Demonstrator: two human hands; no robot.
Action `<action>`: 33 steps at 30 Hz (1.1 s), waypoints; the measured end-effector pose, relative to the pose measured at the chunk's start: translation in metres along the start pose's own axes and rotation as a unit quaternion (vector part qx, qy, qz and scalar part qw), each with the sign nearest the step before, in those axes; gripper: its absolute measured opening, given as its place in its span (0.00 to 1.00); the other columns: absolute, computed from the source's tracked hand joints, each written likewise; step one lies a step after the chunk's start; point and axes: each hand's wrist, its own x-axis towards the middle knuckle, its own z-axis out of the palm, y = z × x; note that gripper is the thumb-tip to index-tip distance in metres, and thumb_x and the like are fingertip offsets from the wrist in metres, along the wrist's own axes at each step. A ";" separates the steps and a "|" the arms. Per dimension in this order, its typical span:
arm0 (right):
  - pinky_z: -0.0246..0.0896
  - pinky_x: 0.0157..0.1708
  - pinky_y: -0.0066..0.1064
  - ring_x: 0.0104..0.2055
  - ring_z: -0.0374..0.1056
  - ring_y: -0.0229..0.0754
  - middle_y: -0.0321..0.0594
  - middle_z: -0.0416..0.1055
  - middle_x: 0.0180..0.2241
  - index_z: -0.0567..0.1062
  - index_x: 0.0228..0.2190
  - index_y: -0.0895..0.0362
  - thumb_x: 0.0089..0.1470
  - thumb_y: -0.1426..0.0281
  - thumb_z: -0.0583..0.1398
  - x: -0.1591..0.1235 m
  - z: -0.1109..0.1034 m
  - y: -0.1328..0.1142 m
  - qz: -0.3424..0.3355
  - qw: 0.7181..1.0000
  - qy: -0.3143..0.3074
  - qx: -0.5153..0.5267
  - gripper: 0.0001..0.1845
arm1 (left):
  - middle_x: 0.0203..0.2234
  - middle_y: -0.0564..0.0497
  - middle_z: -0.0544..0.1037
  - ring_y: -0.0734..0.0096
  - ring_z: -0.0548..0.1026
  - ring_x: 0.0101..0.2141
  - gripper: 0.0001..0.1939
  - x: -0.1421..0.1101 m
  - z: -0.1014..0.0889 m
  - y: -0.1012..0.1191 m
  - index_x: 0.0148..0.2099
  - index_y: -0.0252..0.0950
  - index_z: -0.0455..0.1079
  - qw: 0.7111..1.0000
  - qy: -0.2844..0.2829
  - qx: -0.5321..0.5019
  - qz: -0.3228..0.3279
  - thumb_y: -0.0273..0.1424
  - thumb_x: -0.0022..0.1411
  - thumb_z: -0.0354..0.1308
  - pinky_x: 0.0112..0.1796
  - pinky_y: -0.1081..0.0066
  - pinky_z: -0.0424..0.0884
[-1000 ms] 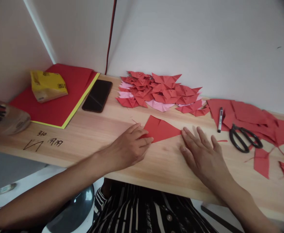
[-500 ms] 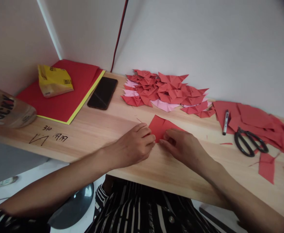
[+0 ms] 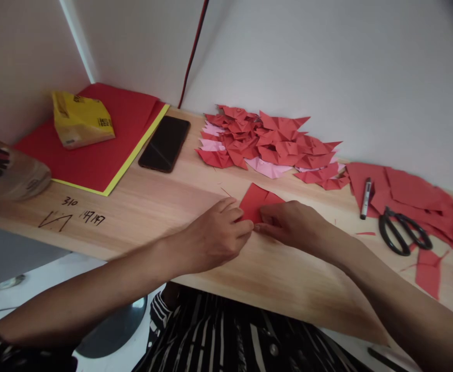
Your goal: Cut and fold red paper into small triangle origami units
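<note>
- Lying on the pale wooden desk (image 3: 133, 206): a small folded red paper sheet (image 3: 252, 201), matte and even in colour, partly covered by both hands.
- Showing a pointed far corner, a straight slanting left edge, and a short crease or slit running in from the far edge; hidden at the right part and along some of the near side.
- Placed at the fingertips of the grip on both sides, squarely between left hand (image 3: 218, 235) and right hand (image 3: 288, 222), well out from the palms.
- Touched by the left hand at the left edge and near-left corner, with bent fingers gathered together there; thumb hidden, so cannot tell between a pinch and a plain press.
- Grasped by the right hand from the right, with curled fingers closed toward the thumb over the near-right part.
- Beyond the sheet, near the wall: a heap of folded red and pink paper pieces (image 3: 276, 144).
- To the right: a stack of flat red paper pieces (image 3: 408, 188), with a slim grey marker with a black cap (image 3: 366, 198) on top, and black-handled scissors (image 3: 400, 232) just nearer.
- To the left: a dark phone (image 3: 164, 144), large red and yellow sheets (image 3: 98, 150) under a yellow printed packet (image 3: 82, 121), and black handwriting (image 3: 92, 218) on the wood.
</note>
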 end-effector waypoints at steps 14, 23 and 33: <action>0.57 0.24 0.29 0.19 0.66 0.37 0.37 0.72 0.16 0.70 0.14 0.56 0.55 0.51 0.55 -0.006 -0.016 0.033 0.122 0.986 -0.105 0.052 0.27 | 0.35 0.47 0.76 0.64 0.70 0.41 0.08 0.001 0.000 0.000 0.41 0.31 0.73 1.000 0.005 -0.017 -0.012 0.24 0.64 0.52 0.51 0.56 0.65; 0.65 0.25 0.31 0.20 0.71 0.40 0.40 0.75 0.19 0.72 0.16 0.56 0.49 0.47 0.59 -0.013 -0.023 0.076 0.165 0.974 -0.107 0.113 0.27 | 0.36 0.47 0.76 0.64 0.69 0.41 0.08 0.000 -0.001 -0.001 0.42 0.33 0.72 0.999 -0.002 -0.033 -0.016 0.25 0.63 0.53 0.53 0.56 0.63; 0.62 0.27 0.31 0.21 0.69 0.40 0.39 0.73 0.19 0.71 0.17 0.56 0.55 0.49 0.56 -0.035 -0.019 0.091 0.176 0.980 -0.030 0.090 0.27 | 0.36 0.47 0.76 0.64 0.70 0.42 0.08 0.000 0.000 -0.001 0.42 0.32 0.72 0.999 -0.002 -0.032 -0.018 0.26 0.62 0.54 0.53 0.56 0.63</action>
